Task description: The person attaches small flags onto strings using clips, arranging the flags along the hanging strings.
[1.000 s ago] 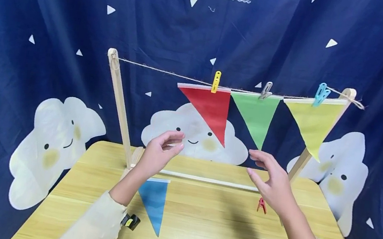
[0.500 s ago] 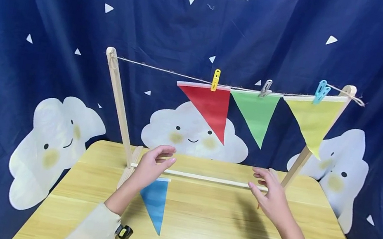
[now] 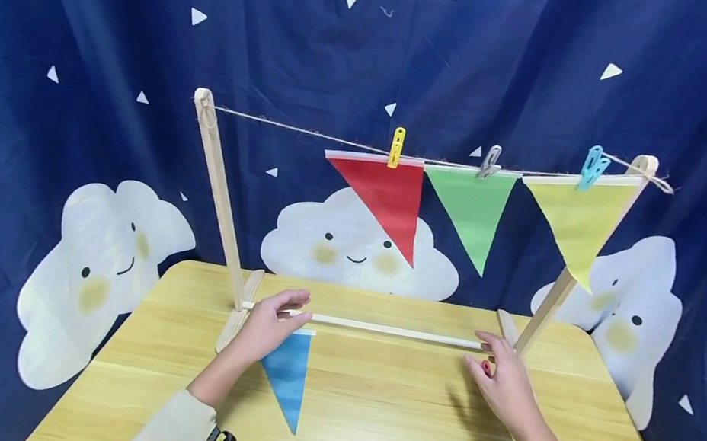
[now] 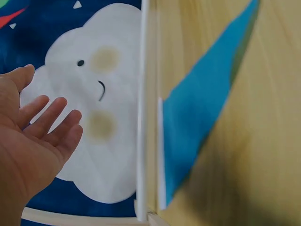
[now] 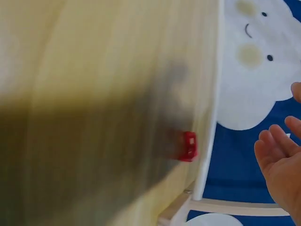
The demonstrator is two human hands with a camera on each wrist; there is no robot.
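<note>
We count three triangular cloth flags pegged on the twine, red (image 3: pixel 390 197), green (image 3: pixel 473 210) and yellow (image 3: pixel 574 221), plus one blue triangular cloth flag (image 3: pixel 289 374) lying flat on the wooden table (image 3: pixel 374 440). Our left hand (image 3: pixel 268 323) hovers relaxed and empty at its upper edge. Our right hand (image 3: pixel 504 379), fingers loose and holding nothing, sits over one small red plastic peg (image 5: pixel 186 146).

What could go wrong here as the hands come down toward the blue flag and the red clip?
The red clip lies half hidden under the right hand, so fingers might knock it away. The left hand could crease the blue flag. Either hand might bump the rack's bottom rail and shake the hung flags.

Two bare hands, cream long sleeves, small black wrist-mounted cameras with yellow markings
</note>
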